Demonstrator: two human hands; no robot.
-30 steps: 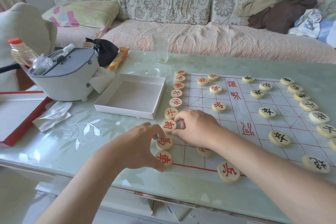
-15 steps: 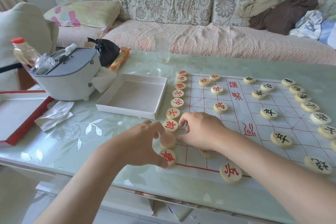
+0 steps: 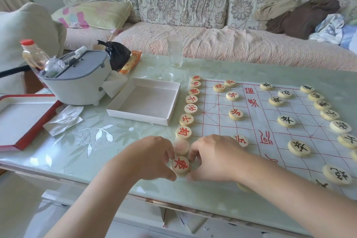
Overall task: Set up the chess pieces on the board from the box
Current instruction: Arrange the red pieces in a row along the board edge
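Pinching the red piece (image 3: 180, 164) from both sides, my left grip (image 3: 152, 157) and right grip (image 3: 214, 158) are lining it with the red row (image 3: 183, 132).

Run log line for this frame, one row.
stage: aligning red edge row | left hand: pinches nearest red piece | right hand: pinches same piece | piece: flat at board corner | box: beside board

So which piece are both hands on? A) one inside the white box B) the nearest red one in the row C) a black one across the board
B: the left hand and right hand both pinch the nearest red piece from either side.
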